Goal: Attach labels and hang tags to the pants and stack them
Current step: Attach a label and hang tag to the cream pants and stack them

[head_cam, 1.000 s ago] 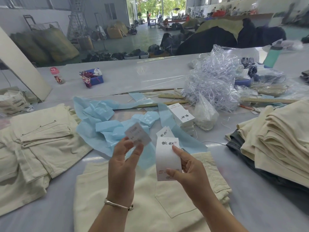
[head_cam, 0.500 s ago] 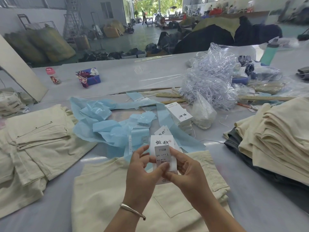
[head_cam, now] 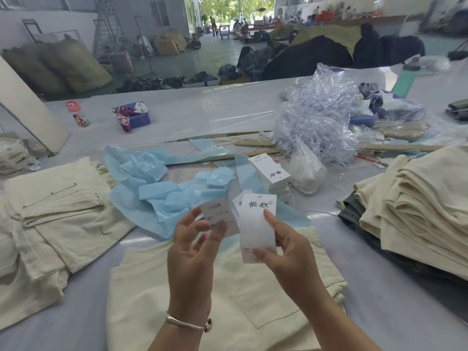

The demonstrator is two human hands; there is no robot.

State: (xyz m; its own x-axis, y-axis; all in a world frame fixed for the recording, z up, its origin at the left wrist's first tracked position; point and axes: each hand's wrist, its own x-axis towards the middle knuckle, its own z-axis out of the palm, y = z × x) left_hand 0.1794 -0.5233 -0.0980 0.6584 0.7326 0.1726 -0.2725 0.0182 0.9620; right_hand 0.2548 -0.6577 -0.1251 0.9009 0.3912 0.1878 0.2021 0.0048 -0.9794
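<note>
My right hand (head_cam: 286, 252) pinches a white hang tag (head_cam: 255, 224) with black characters, held upright above the table. My left hand (head_cam: 192, 247) pinches a small printed label sticker (head_cam: 219, 215) just left of the tag, a small gap between them. Below both hands lies a folded cream pair of pants (head_cam: 228, 300) with a back pocket facing up. A stack of white hang tags (head_cam: 271, 173) stands behind my hands. Folded cream pants (head_cam: 50, 219) lie on the left, and a tall stack of folded cream pants (head_cam: 417, 214) rises on the right.
Crumpled blue backing paper (head_cam: 152, 198) is strewn across the middle of the table (head_cam: 76, 312). A heap of clear plastic fasteners (head_cam: 316, 122), a small white bag (head_cam: 306, 171) and wooden rulers (head_cam: 253, 145) lie behind. A blue box (head_cam: 134, 117) and a small bottle (head_cam: 76, 112) stand far left.
Half a second ago the label was pressed against the tag by both hands. Now my left hand has pulled the label away to the left, and the tag's face is bare.
</note>
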